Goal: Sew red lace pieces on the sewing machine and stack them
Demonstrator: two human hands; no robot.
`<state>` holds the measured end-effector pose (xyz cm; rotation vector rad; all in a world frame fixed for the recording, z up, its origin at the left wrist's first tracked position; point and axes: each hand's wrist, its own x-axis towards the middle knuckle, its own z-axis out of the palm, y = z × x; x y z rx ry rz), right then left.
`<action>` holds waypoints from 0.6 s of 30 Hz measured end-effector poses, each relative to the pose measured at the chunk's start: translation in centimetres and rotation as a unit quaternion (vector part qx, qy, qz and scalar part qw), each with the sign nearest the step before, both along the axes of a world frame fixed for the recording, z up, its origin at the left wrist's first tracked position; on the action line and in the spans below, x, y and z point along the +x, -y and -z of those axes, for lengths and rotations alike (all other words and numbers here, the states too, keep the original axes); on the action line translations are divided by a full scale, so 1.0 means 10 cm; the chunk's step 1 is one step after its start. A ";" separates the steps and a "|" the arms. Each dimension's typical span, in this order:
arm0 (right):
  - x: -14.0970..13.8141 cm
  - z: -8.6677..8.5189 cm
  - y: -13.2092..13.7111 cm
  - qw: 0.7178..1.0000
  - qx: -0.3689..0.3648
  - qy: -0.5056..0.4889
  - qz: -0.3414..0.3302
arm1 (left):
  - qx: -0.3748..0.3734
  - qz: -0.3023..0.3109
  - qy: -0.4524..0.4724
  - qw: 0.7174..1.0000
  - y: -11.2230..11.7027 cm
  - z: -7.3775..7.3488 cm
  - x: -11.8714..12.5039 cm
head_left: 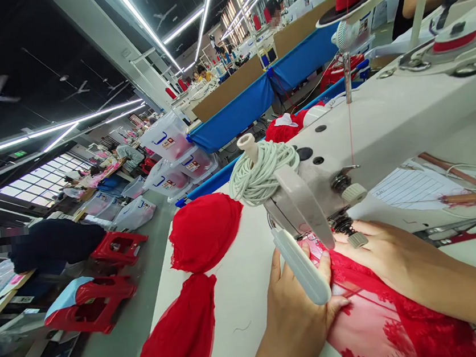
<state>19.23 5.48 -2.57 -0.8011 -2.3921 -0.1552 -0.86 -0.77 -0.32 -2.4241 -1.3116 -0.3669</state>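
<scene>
Red lace fabric (379,323) lies on the white sewing table (242,292) under the head of a white sewing machine (386,121). My left hand (297,303) rests flat on the fabric's left edge, fingers stretched toward the needle area, partly behind the machine's white light bar (303,274). My right hand (384,253) lies flat on the lace just right of the presser foot, fingers pressing the cloth down. The needle itself is hidden behind the machine head.
Two red fabric pieces (203,231) lie on the table's left side. A coil of white cord (260,170) sits on the machine. Scissors (463,230) and a paper sheet (411,187) lie at right. Red stools (93,304), clear bins (165,141) and other workers fill the aisle.
</scene>
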 end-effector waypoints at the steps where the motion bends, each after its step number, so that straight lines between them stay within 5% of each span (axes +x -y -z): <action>1: 0.00 0.00 0.00 1.000 0.007 0.007 0.005 | -0.004 -0.003 -0.006 1.000 0.00 0.00 0.00; 8: 0.02 0.00 -0.03 1.000 -0.013 0.021 0.001 | 0.029 0.005 0.009 1.000 -0.01 0.03 -0.01; 11: 0.05 -0.01 -0.04 0.998 -0.033 -0.016 0.049 | 0.029 0.029 0.000 0.999 -0.03 0.02 0.00; 14: 0.05 -0.02 -0.06 0.990 -0.053 -0.047 0.118 | -0.012 0.052 0.013 0.998 -0.05 0.02 0.03; 18: 0.00 -0.02 -0.08 0.986 -0.112 -0.062 0.104 | -0.088 0.034 0.047 0.994 -0.04 0.00 0.06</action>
